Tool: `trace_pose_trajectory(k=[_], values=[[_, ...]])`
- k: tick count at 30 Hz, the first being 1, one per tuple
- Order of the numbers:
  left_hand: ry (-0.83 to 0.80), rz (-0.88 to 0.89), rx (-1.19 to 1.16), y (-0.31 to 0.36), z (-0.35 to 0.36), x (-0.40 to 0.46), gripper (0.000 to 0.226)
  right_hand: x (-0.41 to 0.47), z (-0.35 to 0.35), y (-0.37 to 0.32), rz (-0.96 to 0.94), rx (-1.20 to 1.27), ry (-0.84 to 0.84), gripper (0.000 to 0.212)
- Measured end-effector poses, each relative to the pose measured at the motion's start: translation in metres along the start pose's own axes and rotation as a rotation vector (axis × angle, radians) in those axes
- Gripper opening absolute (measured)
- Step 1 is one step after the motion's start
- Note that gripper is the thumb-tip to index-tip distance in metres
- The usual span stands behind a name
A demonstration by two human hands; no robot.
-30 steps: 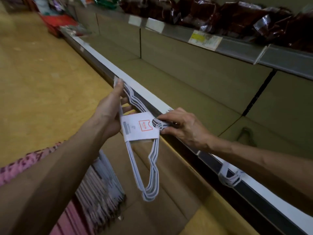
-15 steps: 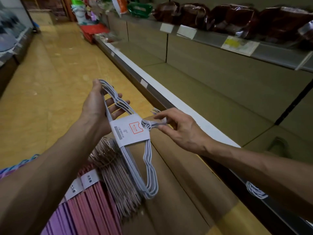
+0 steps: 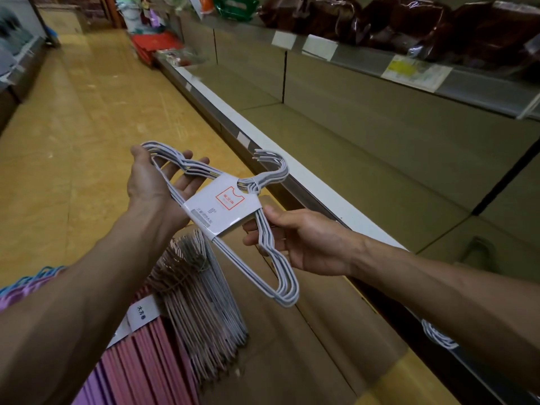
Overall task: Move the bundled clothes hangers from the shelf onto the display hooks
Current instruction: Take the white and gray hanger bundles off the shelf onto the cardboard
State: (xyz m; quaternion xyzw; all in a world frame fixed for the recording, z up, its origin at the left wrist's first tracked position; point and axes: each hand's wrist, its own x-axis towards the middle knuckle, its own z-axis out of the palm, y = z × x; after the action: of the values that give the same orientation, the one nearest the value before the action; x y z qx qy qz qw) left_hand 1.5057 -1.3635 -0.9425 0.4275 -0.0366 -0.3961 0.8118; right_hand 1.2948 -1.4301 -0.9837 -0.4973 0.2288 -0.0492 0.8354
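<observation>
You hold the bundle of white hangers (image 3: 225, 217) in the air with both hands, above the open cardboard box (image 3: 292, 346) and just off the front edge of the lower shelf (image 3: 306, 182). Your left hand (image 3: 152, 182) is palm up under one shoulder end of the bundle, its fingers (image 3: 187, 185) nearly straight and spread, the thumb resting on top of the wires. Your right hand (image 3: 304, 241) grips the other shoulder end, its fingers curled round the wires below the white paper band (image 3: 222, 206) that wraps the middle. The band carries a red shirt-shaped mark. The bundle's hooks (image 3: 271, 168) point toward the shelf, close to its white front rail but not touching it. In the box below lie more bundled hangers (image 3: 198, 302), pinkish and grey, with purple and pink ones (image 3: 137, 363) at the near left. Another white bundle (image 3: 438, 336) hangs on the shelf's front rail under your right forearm. Dark packaged goods (image 3: 409, 24) sit on the upper shelf.
</observation>
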Motion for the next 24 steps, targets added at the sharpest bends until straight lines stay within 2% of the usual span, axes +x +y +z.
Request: trace_pose_trajectory(k=[4,11,13,19,24], values=[[-0.017,-0.023,0.011,-0.004,-0.001,0.001,0.060,0.002,-0.006,0.005,-0.004,0.043,-0.062,0.038],[-0.145,-0.092,0.182,-0.002,-0.010,0.006,0.061,0.003,-0.013,0.010,0.016,0.020,-0.164,0.020],[-0.146,-0.085,0.287,0.000,-0.014,0.009,0.062,0.002,-0.015,0.010,0.000,0.001,-0.128,0.017],[-0.007,0.009,0.570,0.011,-0.035,0.019,0.058,0.004,-0.023,0.016,-0.018,-0.220,0.078,0.015],[-0.028,0.024,0.801,0.019,-0.050,0.025,0.052,0.009,-0.030,0.024,0.010,-0.300,0.145,0.019]])
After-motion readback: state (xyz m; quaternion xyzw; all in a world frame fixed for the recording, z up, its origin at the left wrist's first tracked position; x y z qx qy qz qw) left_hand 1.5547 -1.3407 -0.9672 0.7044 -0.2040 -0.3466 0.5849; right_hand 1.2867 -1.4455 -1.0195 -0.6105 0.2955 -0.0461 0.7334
